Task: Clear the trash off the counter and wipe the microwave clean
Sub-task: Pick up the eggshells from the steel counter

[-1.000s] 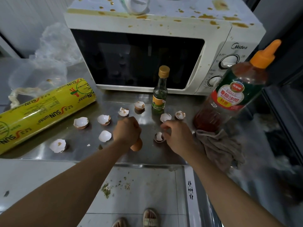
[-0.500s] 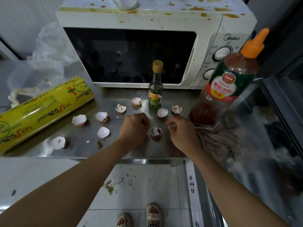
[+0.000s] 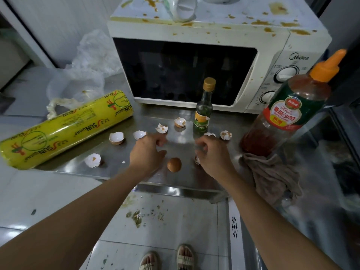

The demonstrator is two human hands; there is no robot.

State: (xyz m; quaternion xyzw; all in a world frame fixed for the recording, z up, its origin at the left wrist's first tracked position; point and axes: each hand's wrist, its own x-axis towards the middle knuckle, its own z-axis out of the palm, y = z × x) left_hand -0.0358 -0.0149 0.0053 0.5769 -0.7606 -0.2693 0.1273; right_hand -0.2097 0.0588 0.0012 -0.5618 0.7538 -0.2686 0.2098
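Several broken eggshells lie on the steel counter in front of the sauce-spattered white microwave. My left hand hovers knuckles-up, fingers curled, over the spot where a white shell lay; that shell is hidden beneath it. A brown eggshell rests dome-up between my hands. My right hand is curled, its thumb and fingers pinching a small shell piece. More white shells sit at the left and near the small bottle.
A yellow cling-wrap roll lies at the left with crumpled plastic behind it. A small glass bottle stands before the microwave door. A big ketchup bottle stands at the right by a brown rag hanging over the edge.
The view shifted. The brown shell that was under my left hand now lies free between the hands. My left hand moved over a white shell; my right hand closed in on the small shell piece.
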